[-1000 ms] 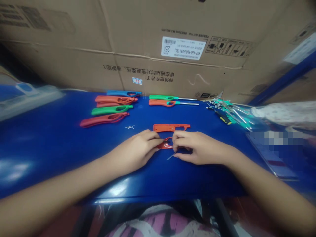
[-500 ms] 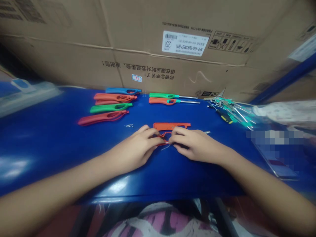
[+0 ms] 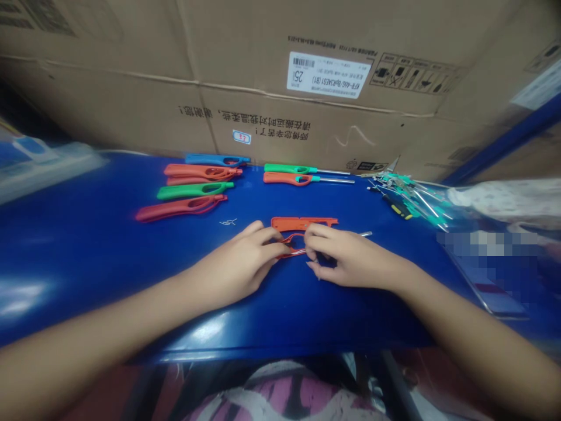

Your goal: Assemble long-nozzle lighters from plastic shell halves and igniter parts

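An orange lighter casing lies on the blue table, its open trigger loop showing between my hands. My left hand is closed on its left end, thumb and fingers together. Over its right part my right hand is curled, fingertips on the casing; a small greyish bit shows near the thumb, too small to name. A metal tube end pokes out behind the right hand. Just beyond my fingers lies another orange casing half. My fingers hide much of the held casing.
Several coloured lighter handles lie at the back left. Two lighters with metal tubes are at the back middle. Small metal pins lie left of them. At right are a pile of teal-ended tubes, a screwdriver and a phone. A cardboard box stands behind.
My right fingertips have shifted slightly right and opened a little, with the thumb lower. The thin wire that stuck out below the casing no longer shows there. My left hand has stayed in place.
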The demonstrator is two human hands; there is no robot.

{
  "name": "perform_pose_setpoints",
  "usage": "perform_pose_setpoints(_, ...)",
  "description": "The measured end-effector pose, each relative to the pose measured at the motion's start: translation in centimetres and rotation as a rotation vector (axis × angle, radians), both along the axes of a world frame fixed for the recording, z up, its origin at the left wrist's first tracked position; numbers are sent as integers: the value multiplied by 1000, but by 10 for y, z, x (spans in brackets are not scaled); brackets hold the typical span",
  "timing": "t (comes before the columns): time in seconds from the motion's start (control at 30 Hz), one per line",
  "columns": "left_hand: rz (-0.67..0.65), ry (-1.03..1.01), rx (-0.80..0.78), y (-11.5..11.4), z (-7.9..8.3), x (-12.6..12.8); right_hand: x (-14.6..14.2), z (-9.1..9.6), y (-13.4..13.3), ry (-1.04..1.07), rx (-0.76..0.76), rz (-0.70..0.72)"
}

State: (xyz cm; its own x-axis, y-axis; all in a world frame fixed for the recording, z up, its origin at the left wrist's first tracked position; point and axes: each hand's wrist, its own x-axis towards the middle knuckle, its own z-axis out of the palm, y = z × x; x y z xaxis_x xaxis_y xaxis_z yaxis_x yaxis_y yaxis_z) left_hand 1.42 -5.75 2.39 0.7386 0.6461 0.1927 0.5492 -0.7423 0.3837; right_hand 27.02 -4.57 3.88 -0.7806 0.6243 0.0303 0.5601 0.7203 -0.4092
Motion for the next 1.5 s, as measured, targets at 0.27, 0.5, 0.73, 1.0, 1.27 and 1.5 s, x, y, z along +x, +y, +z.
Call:
perform_pose_setpoints(0.27,2,-2,3,-1,1,1,-3,-10,6,144,-18,-64)
perform_pose_setpoints(0.5,9,-8,21,-1,1,1,-5,-9,7,157,21,-68)
perform_pose_setpoints(0.73,2,33,30,-2,2,1,-5,-9,6,163,31,-66)
perform_pose_setpoints(1.0,3,35,45,-4,3,1,-1,-13,9,156,95,21)
perform_pose_setpoints(1.27,-10,74,52,-4,4,-1,-2,-11,10,189,55,30)
perform_pose_setpoints(1.5,-34,75,84,-5,3,-1,-4,-10,9,172,39,-2)
